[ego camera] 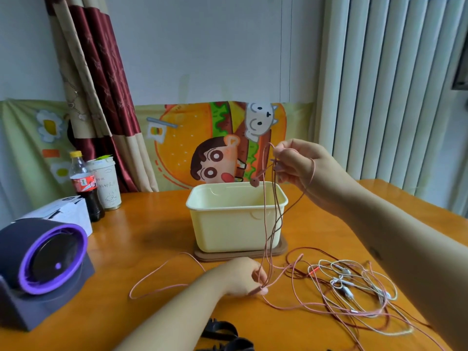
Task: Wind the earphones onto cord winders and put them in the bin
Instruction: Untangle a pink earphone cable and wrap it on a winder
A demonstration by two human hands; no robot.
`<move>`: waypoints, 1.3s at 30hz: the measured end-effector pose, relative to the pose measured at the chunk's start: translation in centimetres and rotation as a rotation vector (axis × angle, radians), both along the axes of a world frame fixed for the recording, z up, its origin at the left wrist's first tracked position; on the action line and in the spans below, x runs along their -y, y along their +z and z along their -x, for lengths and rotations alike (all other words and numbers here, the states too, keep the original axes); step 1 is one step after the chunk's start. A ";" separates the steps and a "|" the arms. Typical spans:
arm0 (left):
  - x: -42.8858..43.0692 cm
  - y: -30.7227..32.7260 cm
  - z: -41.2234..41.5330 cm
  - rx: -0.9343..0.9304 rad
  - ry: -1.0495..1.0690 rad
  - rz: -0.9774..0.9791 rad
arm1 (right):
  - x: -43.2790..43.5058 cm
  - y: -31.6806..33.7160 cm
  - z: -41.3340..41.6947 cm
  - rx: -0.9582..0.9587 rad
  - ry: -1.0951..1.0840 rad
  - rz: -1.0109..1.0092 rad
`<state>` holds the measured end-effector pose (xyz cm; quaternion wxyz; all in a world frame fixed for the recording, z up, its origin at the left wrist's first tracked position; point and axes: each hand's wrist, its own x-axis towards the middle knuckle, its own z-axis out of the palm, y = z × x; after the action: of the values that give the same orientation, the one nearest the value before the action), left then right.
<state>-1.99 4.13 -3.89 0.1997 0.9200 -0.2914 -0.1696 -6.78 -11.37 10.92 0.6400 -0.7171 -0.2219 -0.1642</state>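
**Pink cord strung upright between two hands, winders near the low one**

On my feed the right hand (296, 164) is raised above the far right corner of the cream bin (228, 224), its fingers (279, 150) pinching the upper end of the pink earphone cord (265, 224). One earbud (254, 182) dangles just under them. The left hand (243, 277) rests low on the counter (152, 249) in front of the bin, its fingers (262, 290) curled round the same cord where several strands gather.

So the cord's long axis runs nearly straight up and down, passing in front of the bin's right side. Loose loops trail off on the counter to both sides of the low hand.

The black cord winders (220, 330) lie at the near edge, close below the left hand and well apart from the right. I judge the left hand is the one to fetch a winder.

The trailing pink length runs into a heap with the white earphones (354, 282) and a dark red cord (329, 259) on the right, and may snag there.
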 end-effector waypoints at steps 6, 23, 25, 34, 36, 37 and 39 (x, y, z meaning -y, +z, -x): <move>-2.3 1.7 -1.3 0.062 0.225 0.176 | 1.9 -2.2 -0.9 -0.076 -0.076 0.069; -8.3 12.5 -2.1 0.144 0.573 1.275 | -0.8 -10.1 -2.3 -0.449 -0.016 0.341; -8.9 12.9 -2.2 0.231 0.641 1.247 | -0.7 -10.9 -2.2 -0.498 -0.010 0.388; -10.2 13.6 -1.2 0.841 0.795 1.004 | -0.9 -9.6 -3.0 -0.391 -0.153 0.245; -10.8 14.3 -1.2 0.935 0.834 1.007 | -0.8 -8.3 -3.7 -0.337 -0.255 0.149; -11.2 14.5 -1.3 0.994 0.849 0.992 | -0.6 -7.6 -3.9 -0.324 -0.299 0.081; -12.2 14.3 -1.4 1.080 0.837 0.900 | -0.1 -6.5 -4.0 -0.318 -0.376 -0.061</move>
<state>-0.59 16.28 10.45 0.4290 0.7393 -0.0201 0.5186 -2.75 -11.31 4.45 0.6463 -0.7431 0.0239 -0.1721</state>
